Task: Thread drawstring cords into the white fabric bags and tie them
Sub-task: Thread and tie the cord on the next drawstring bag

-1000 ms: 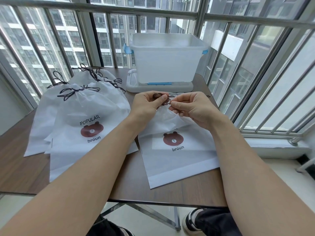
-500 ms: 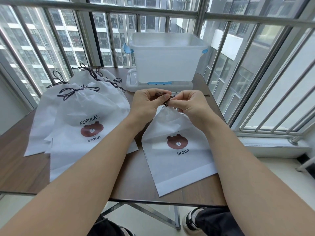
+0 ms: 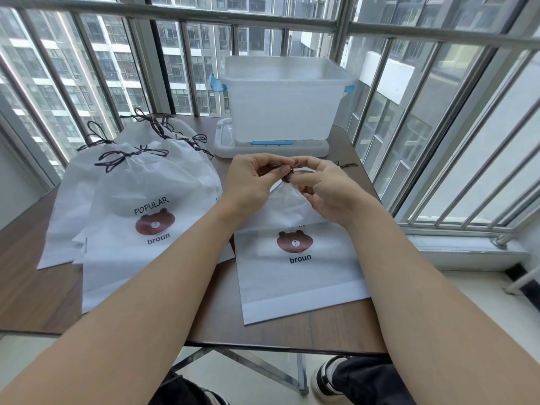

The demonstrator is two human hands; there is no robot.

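A white fabric bag point(image 3: 295, 276) with a brown bear print and the word "broun" lies on the table in front of me, its neck gathered tight. My left hand point(image 3: 251, 179) and my right hand point(image 3: 327, 188) meet above that neck. Each hand pinches the dark drawstring cord point(image 3: 289, 173) between thumb and fingers. A loose end of cord point(image 3: 347, 165) trails out to the right behind my right hand. The knot itself is mostly hidden by my fingers.
Several tied white bags point(image 3: 140, 200) with dark bows lie stacked on the left of the brown table point(image 3: 29, 287). A translucent plastic bin point(image 3: 280, 103) stands on its lid point(image 3: 271, 147) at the back. Metal railings close off the far and right sides.
The bag's neck has been cinched tighter under my hands, and its bottom has swung and slid slightly on the table. Both hands stay at the cord.
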